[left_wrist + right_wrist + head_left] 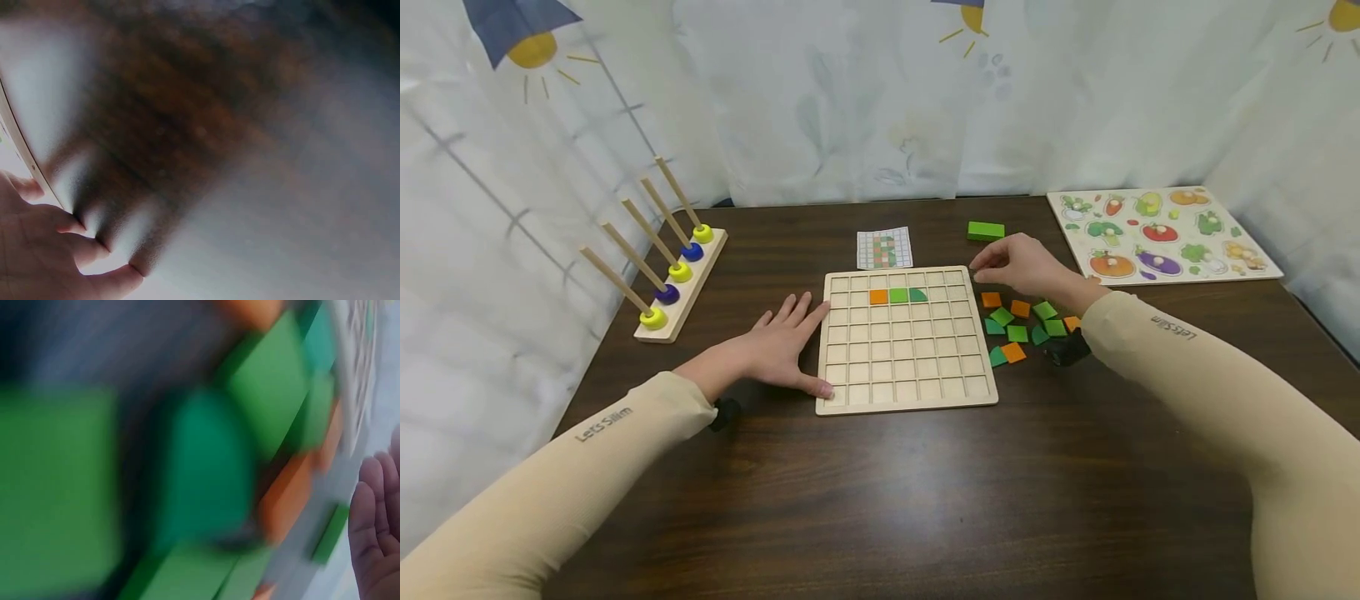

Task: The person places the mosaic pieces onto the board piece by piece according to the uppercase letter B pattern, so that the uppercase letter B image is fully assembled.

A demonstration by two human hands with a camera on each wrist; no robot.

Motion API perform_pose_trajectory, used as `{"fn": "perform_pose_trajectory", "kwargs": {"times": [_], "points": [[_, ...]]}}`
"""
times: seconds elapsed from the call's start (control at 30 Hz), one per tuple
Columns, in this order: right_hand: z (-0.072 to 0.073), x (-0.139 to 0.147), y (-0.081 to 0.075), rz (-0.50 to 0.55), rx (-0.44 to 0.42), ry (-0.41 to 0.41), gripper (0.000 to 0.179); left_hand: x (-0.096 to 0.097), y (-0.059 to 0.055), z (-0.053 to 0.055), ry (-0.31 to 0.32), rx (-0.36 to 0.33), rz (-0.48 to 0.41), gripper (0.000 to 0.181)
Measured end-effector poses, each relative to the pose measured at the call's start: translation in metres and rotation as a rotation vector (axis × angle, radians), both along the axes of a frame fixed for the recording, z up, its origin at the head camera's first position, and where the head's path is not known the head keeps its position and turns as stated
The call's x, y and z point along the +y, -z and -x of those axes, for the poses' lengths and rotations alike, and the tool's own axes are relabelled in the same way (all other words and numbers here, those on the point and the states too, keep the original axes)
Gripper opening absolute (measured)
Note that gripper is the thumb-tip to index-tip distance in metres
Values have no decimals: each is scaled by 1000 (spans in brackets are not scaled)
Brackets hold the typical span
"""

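Note:
A square wooden grid board (917,342) lies on the dark table. In its second row from the far edge sit an orange square tile (878,297), a green square tile (898,295) and a dark green quarter-round tile (917,295). My left hand (775,346) is spread at the board's left side, thumb on its near left corner, fingertips by the edge. My right hand (1018,265) hovers at the far right corner, thumb and fingertips close together; I cannot tell whether a tile is between them. Beneath that wrist lie loose tiles (1017,333), blurred in the right wrist view.
Behind the board lie a printed pattern card (883,248) and a green block (986,231). A vegetable puzzle board (1161,237) is at the far right. On the left stands a peg stand (688,287) with yellow and blue rings. A pale curtain (850,100) hangs behind the table.

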State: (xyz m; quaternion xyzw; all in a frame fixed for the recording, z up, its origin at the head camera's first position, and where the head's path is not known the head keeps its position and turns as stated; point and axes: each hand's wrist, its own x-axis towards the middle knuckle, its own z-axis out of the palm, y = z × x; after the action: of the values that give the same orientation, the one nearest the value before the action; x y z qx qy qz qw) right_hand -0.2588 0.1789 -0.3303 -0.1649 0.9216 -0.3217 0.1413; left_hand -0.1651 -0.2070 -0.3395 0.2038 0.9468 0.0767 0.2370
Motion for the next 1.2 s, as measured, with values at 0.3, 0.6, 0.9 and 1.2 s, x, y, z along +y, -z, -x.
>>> {"fn": "perform_pose_trajectory", "kwargs": {"times": [0.3,0.6,0.9,1.2], "points": [[-4,26,8,-38,-94,-107,28,-1,-1,0,5,1,5,134],[-2,22,11,-85,-65,-70,25,0,1,-1,8,5,4,133],[-1,27,11,-51,-46,-112,30,0,1,0,7,7,4,134],[-1,22,8,9,-43,5,28,0,1,0,5,1,3,134]]}}
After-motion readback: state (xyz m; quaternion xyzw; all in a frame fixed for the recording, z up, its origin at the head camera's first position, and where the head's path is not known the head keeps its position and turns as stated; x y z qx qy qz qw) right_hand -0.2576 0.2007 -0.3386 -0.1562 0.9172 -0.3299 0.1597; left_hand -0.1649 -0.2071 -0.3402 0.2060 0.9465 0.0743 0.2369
